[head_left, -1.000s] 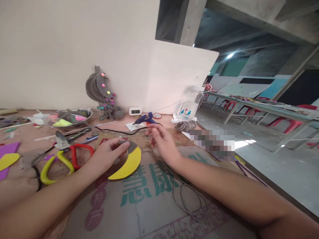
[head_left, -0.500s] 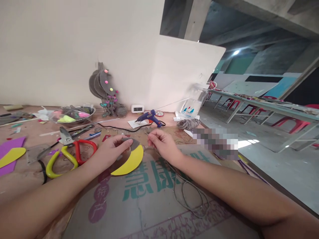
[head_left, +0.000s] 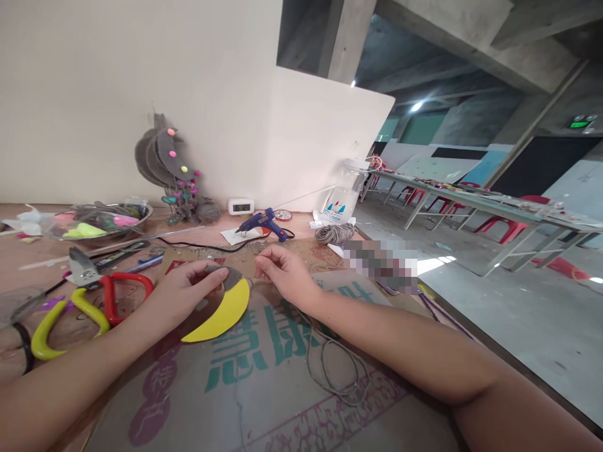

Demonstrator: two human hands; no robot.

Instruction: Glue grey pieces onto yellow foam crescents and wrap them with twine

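Note:
My left hand (head_left: 191, 287) is closed on a yellow crescent (head_left: 222, 316), its thumb pressing near the upper tip. Grey yarn wrapping (head_left: 230, 280) covers that tip. To the right, my right hand (head_left: 286, 275) pinches the grey yarn between thumb and fingers, with a short stretch running across to the crescent. Slack from this yarn (head_left: 325, 371) hangs below my right wrist and lies in loose loops on the printed board (head_left: 188, 402).
Pliers (head_left: 92, 301) with red and yellow handles lie left of my left forearm. Behind my hands are a blue glue gun (head_left: 264, 223), a small clock (head_left: 241, 206), a yarn bundle (head_left: 335, 233) and a clear jar (head_left: 342, 191). A bowl of craft pieces (head_left: 106, 238) stands back left.
The view has swung right, so everything sits further left in it. My left hand keeps its hold on the crescent, and my right hand still pinches the yarn close beside it.

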